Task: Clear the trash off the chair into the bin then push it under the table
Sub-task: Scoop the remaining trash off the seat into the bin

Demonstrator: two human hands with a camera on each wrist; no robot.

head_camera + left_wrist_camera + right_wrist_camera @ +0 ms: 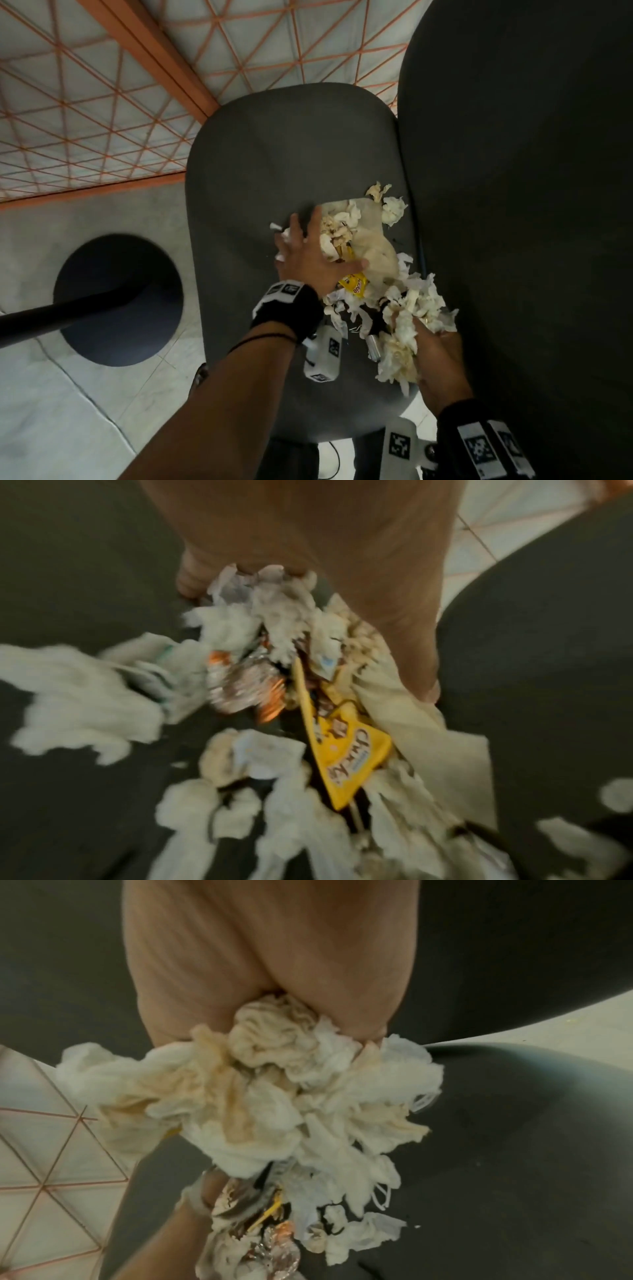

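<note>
A dark grey chair seat (pixel 274 154) carries a heap of trash along its right side. The heap holds crumpled white tissues, a beige napkin (pixel 370 236), a yellow snack wrapper (pixel 356 284) (pixel 349 753) and a foil wrapper (pixel 246 685). My left hand (pixel 308 253) lies spread over the heap's left part, fingers straight and pressing on tissues. My right hand (pixel 438 359) grips a big wad of tissues (pixel 404 329) (pixel 274 1096) at the seat's near right edge. No bin shows in any view.
The chair's tall dark back (pixel 513 205) stands right beside the trash. A black round pedestal base (pixel 116 298) with a pole (pixel 51 315) sits on the floor to the left. Tiles with orange triangle lines (pixel 102 102) cover the far floor.
</note>
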